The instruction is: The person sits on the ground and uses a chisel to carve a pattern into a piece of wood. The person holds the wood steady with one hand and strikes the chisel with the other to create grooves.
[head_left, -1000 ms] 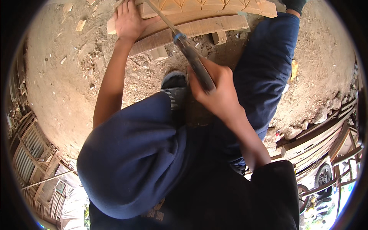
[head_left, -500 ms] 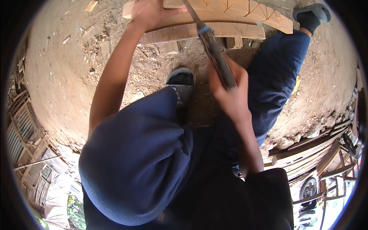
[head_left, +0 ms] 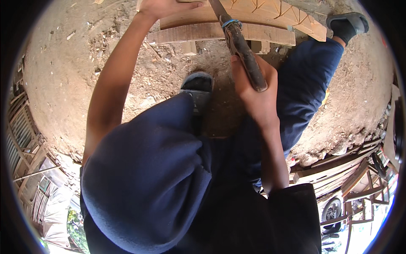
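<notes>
Pale, zigzag-grooved board [head_left: 270, 13]; right hand [head_left: 259, 98] grips dark, blue-banded tool [head_left: 244, 53]; left hand [head_left: 163, 7] cropped, hold unclear.

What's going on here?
A person's right hand grips the dark handle of a bladed tool, its blade angled over a grooved piece of wood and out past the upper edge of the picture. The left hand is at the wood's left end, its fingertips mostly cut off. A plainer plank lies on the nearer side.
</notes>
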Tool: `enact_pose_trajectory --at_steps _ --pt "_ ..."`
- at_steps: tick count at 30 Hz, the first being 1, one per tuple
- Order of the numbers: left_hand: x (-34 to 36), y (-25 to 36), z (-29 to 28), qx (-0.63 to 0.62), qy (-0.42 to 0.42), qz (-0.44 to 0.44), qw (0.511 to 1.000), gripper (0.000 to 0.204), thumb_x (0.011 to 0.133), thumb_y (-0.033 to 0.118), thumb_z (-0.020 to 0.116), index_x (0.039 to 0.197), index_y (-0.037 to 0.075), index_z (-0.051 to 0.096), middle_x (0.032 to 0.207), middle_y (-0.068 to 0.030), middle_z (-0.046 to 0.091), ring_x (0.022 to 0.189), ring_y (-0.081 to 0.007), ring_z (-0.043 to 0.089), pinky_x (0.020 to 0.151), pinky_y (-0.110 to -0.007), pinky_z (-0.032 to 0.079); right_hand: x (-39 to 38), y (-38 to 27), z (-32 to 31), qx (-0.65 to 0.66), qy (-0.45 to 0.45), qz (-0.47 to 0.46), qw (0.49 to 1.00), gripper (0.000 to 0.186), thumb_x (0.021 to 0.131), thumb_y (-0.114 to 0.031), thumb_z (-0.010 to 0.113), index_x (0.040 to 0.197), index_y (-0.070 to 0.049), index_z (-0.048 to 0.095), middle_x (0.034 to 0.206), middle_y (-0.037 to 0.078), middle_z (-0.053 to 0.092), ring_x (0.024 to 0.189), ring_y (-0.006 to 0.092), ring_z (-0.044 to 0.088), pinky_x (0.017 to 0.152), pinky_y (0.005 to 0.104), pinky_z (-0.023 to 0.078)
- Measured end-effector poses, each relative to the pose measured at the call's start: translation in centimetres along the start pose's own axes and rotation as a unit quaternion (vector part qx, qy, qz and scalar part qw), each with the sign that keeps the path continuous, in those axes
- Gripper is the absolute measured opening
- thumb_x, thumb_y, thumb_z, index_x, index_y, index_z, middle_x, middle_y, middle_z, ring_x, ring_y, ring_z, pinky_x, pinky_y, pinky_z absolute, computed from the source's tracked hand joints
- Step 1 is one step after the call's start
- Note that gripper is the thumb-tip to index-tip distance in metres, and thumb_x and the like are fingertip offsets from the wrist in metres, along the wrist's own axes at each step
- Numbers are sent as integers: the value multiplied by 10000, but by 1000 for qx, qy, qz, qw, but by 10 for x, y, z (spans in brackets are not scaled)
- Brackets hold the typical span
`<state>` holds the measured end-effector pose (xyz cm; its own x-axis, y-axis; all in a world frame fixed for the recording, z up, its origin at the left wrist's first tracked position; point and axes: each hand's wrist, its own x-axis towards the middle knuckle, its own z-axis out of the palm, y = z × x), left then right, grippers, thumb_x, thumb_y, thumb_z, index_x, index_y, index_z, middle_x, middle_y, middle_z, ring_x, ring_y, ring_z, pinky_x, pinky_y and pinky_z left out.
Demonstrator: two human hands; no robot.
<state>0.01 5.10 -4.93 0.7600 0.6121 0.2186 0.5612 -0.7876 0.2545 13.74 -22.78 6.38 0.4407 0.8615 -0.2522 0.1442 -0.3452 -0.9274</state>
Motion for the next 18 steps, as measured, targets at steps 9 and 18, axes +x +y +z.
enact_pose_trajectory --at_steps 9,18 --pt "2 -29 12 -106 153 -216 958 397 1002 323 458 1190 19 630 1121 -295 660 1065 -479 618 952 -536 483 -43 6 -2 -24 5 -18 1000 106 914 -32 650 831 29 625 604 127 568 556 95 529 530 303 441" --pt "32 -25 9 -10 -10 -414 910 617 982 481 397 1258 -35 596 1204 -323 635 1151 -454 613 1006 -524 469 -11 -10 4 -5 -1 10 1000 123 917 -65 666 842 29 641 605 93 582 582 71 539 536 298 453"
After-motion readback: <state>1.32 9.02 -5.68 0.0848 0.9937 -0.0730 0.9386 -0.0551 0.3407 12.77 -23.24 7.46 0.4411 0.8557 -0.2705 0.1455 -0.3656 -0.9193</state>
